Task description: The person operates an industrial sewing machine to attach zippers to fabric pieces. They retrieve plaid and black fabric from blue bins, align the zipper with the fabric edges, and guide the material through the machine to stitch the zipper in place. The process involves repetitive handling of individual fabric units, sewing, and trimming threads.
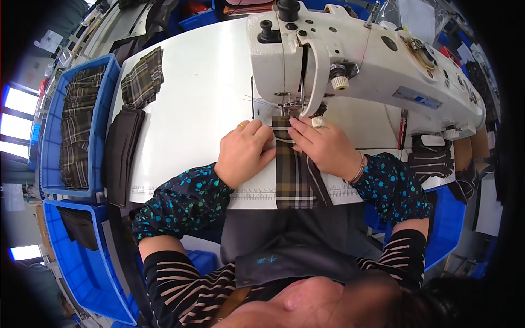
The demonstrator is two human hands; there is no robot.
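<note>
Looks to me like mid-seam: the plaid cloth (292, 177) is lying on the table just below center frame, top end right by the needle of the sewing machine (350, 54), with a dark strip (318, 186) along its right edge. Left hand (245, 153) is loosely curled at the cloth's left side, knuckles up; can't tell if the thumb and fingers are gripping anything. Right hand (328, 148) has its fingers laid out over the cloth near the needle, but whether it's also pinching the strip, can't tell. I'd say the next move calls for keeping that strip lined up and guiding both layers straight, fingertips clear of the needle.

Surface is a white table (202, 71) with ruler marks (251, 195) along the front edge. Plaid pieces (143, 79) and a dark stack (124, 156) sit upper left, next to a filled blue bin (112, 82); another bin (82, 279) is lower left. Bright windows (22, 101) at far left, cluttered workshop all round.
</note>
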